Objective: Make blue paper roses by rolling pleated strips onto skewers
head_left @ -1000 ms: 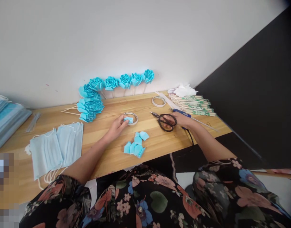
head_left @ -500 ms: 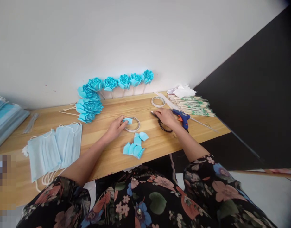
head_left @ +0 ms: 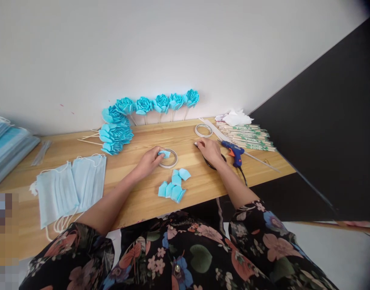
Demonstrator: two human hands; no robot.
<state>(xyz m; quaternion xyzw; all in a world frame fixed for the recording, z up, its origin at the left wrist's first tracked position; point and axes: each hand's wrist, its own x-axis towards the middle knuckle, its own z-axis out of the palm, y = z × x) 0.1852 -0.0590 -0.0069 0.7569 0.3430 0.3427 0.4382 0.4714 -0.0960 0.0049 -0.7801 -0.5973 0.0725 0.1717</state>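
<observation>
My left hand is closed in a pinch on a light blue petal-shaped piece. It holds this piece over a roll of tape lying on the table. My right hand lies low over black-handled scissors, its fingers drawn together. A tiny white bit shows at those fingertips; what they grip is mostly hidden. Between my hands and nearer my body lie several loose blue petals. Just right of my right hand is a blue glue gun with an orange trigger.
Blue flowers on sticks stand along the wall and lie at the back left. Pleated face masks are spread at left, beside a mask stack. Wrapped chopsticks, white tissue and another tape roll sit back right.
The whole view has shifted slightly. My right hand has lowered a little over the scissors, and more of the glue gun shows beside it. My left hand keeps the petal over the tape roll.
</observation>
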